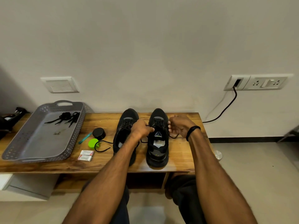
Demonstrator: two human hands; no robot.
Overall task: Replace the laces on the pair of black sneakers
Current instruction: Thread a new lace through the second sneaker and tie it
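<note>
**Both hands at the right sneaker's lace**

The left forearm hides part of the left sneaker (pixel 125 125), and black on black blurs the eyelets. On the wooden counter (pixel 186 152), the left hand (pixel 141 129) and right hand (pixel 180 126) flank the right sneaker (pixel 157 143). Their fingers (pixel 169 126) are curled tight, each hand pinching the lace (pixel 173 137). Farther left, loose laces (pixel 64 118) lie in a grey tray (pixel 40 143).

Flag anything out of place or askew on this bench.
One lace end trails loose from the sneaker on the left across the bench, looping beside the green lid; it looks untied. Nothing looks spilled or damaged.
</note>
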